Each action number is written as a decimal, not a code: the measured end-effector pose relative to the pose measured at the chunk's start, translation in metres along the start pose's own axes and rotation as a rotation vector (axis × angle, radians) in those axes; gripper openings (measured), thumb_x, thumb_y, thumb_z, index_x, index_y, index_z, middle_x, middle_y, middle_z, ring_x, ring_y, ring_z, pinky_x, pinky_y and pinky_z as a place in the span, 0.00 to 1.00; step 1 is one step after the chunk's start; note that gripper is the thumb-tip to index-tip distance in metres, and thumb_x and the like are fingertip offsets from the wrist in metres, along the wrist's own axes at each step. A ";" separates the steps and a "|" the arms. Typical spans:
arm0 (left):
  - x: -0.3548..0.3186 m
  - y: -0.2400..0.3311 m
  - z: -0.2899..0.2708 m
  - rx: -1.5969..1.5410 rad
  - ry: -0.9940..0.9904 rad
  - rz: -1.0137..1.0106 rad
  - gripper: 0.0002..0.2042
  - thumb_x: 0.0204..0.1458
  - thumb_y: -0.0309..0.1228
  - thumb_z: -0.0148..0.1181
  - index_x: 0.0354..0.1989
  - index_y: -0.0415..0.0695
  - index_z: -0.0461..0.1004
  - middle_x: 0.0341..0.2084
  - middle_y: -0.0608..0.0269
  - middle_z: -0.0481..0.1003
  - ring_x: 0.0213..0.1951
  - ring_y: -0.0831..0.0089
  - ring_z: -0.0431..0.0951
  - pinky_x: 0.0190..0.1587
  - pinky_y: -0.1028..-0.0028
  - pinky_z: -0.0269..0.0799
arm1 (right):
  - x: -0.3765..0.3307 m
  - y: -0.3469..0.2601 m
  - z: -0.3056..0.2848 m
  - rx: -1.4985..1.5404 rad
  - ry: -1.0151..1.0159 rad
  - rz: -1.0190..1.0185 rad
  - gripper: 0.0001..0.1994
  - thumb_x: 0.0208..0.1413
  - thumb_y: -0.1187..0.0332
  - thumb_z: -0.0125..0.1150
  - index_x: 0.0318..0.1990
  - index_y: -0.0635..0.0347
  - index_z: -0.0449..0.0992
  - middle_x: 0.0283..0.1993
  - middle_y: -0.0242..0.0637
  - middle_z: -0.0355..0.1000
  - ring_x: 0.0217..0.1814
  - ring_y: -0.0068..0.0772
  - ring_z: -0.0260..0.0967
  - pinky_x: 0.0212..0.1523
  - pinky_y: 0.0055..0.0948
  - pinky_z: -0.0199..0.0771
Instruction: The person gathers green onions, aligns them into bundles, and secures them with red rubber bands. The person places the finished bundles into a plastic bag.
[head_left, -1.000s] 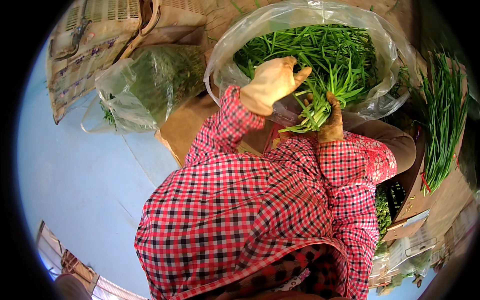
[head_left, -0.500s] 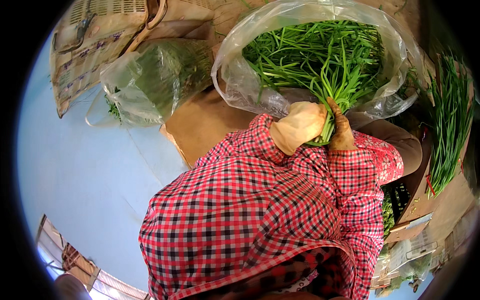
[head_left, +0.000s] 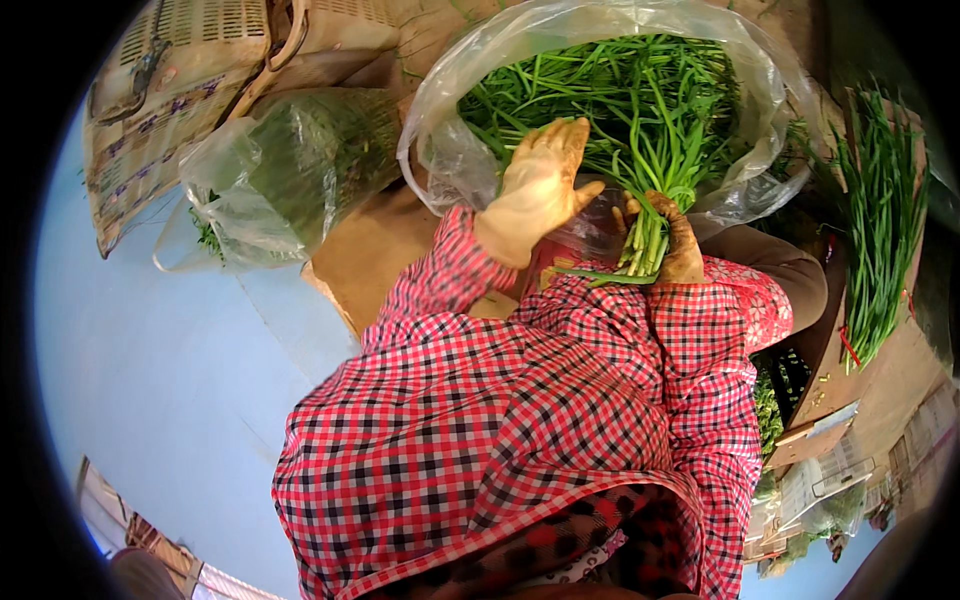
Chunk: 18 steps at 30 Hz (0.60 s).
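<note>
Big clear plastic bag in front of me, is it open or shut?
Open: the big clear plastic bag has its rim spread wide, with long green leafy stalks visible inside.

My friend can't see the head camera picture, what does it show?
The right hand holds a bunch of green stalks, leaves over an open plastic bag of greens; the left hand is open, holding nothing.

In the right hand point(head_left: 682, 252), the green stalks point(head_left: 643, 246) are looking smooth and a bit shiny. Just past the grip, the big bag point(head_left: 446, 160) is shining, all thin, see-through, crinkly plastic. Left of the grip, the brown cardboard point(head_left: 368, 248) is looking dull like paper. Below the grip, the checked smock point(head_left: 480, 395) is looking like soft, dull, wrinkly cloth.
</note>
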<state>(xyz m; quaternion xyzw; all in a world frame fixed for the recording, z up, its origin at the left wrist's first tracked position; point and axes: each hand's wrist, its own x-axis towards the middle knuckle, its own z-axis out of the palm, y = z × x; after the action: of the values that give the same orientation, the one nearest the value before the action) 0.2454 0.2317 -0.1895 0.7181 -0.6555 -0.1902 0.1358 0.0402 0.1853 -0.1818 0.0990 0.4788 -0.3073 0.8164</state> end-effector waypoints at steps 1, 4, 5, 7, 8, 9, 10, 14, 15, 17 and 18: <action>0.009 -0.012 0.027 0.151 -0.211 -0.020 0.46 0.49 0.52 0.63 0.69 0.35 0.51 0.67 0.44 0.57 0.70 0.54 0.53 0.69 0.55 0.49 | -0.004 -0.003 0.007 0.000 0.054 0.039 0.07 0.56 0.73 0.60 0.40 0.65 0.73 0.40 0.46 0.73 0.38 0.41 0.74 0.54 0.45 0.76; 0.020 -0.057 0.127 0.301 -0.215 -0.055 0.45 0.51 0.50 0.61 0.70 0.37 0.47 0.67 0.47 0.55 0.69 0.50 0.52 0.65 0.42 0.47 | -0.015 -0.019 0.007 -0.030 -0.102 0.160 0.09 0.56 0.69 0.62 0.40 0.62 0.72 0.41 0.46 0.73 0.42 0.40 0.74 0.56 0.43 0.75; 0.033 -0.055 0.132 0.398 -0.138 -0.041 0.44 0.51 0.48 0.62 0.71 0.40 0.46 0.67 0.47 0.54 0.69 0.50 0.52 0.64 0.41 0.48 | -0.020 -0.028 0.004 -0.022 -0.202 0.192 0.09 0.56 0.68 0.63 0.40 0.62 0.71 0.41 0.47 0.73 0.42 0.40 0.74 0.56 0.43 0.75; 0.043 -0.056 0.137 0.204 -0.374 -0.146 0.41 0.53 0.41 0.58 0.72 0.43 0.44 0.68 0.47 0.53 0.69 0.50 0.51 0.62 0.39 0.49 | -0.032 -0.042 0.000 -0.134 -0.248 0.183 0.13 0.55 0.63 0.65 0.39 0.62 0.72 0.42 0.45 0.72 0.44 0.37 0.74 0.58 0.41 0.74; 0.050 -0.054 0.145 0.277 -0.414 -0.170 0.41 0.53 0.40 0.57 0.72 0.42 0.43 0.69 0.48 0.51 0.69 0.50 0.50 0.62 0.39 0.50 | -0.049 -0.050 0.009 -0.195 -0.213 0.169 0.14 0.55 0.62 0.66 0.39 0.62 0.72 0.43 0.44 0.72 0.43 0.36 0.74 0.58 0.41 0.74; 0.048 -0.064 0.168 0.323 -0.358 -0.169 0.41 0.52 0.40 0.58 0.72 0.42 0.44 0.69 0.48 0.51 0.70 0.51 0.50 0.62 0.39 0.50 | -0.065 -0.054 0.015 -0.261 -0.178 0.169 0.15 0.55 0.61 0.66 0.39 0.62 0.72 0.43 0.44 0.72 0.43 0.35 0.74 0.58 0.41 0.74; 0.039 -0.083 0.202 0.372 -0.300 -0.179 0.41 0.52 0.40 0.58 0.72 0.42 0.44 0.69 0.48 0.50 0.70 0.51 0.50 0.62 0.39 0.50 | -0.076 -0.057 0.011 -0.341 -0.258 0.121 0.16 0.54 0.60 0.67 0.40 0.63 0.72 0.46 0.44 0.71 0.42 0.33 0.73 0.59 0.42 0.74; 0.049 -0.070 0.194 0.376 -0.368 -0.212 0.44 0.49 0.43 0.62 0.71 0.42 0.45 0.70 0.48 0.48 0.71 0.52 0.48 0.62 0.40 0.52 | -0.153 -0.079 0.033 -0.683 -0.064 -0.008 0.22 0.56 0.57 0.59 0.47 0.70 0.70 0.35 0.44 0.74 0.35 0.32 0.73 0.47 0.33 0.78; 0.052 -0.069 0.191 0.400 -0.396 -0.209 0.44 0.49 0.43 0.62 0.71 0.42 0.46 0.70 0.49 0.48 0.71 0.53 0.48 0.62 0.40 0.52 | -0.170 -0.095 0.029 -0.793 -0.046 0.090 0.23 0.55 0.56 0.58 0.47 0.70 0.70 0.35 0.43 0.74 0.33 0.31 0.73 0.40 0.30 0.77; 0.052 -0.065 0.187 0.375 -0.436 -0.240 0.45 0.50 0.45 0.62 0.72 0.43 0.44 0.71 0.49 0.46 0.71 0.53 0.47 0.62 0.41 0.52 | -0.220 -0.100 0.060 -0.913 0.167 0.046 0.21 0.54 0.59 0.61 0.48 0.68 0.70 0.35 0.41 0.75 0.30 0.30 0.72 0.36 0.27 0.76; 0.052 -0.068 0.193 0.373 -0.437 -0.244 0.45 0.50 0.45 0.62 0.72 0.44 0.43 0.72 0.50 0.46 0.72 0.53 0.46 0.63 0.41 0.51 | -0.240 -0.100 0.049 -1.094 0.148 -0.073 0.20 0.53 0.63 0.61 0.49 0.67 0.71 0.35 0.40 0.75 0.31 0.29 0.73 0.35 0.26 0.75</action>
<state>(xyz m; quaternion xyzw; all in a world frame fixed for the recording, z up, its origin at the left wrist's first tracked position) 0.2226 0.1976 -0.3969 0.7461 -0.6018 -0.2314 -0.1662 -0.0693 0.1814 0.0596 -0.3349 0.6280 -0.0339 0.7017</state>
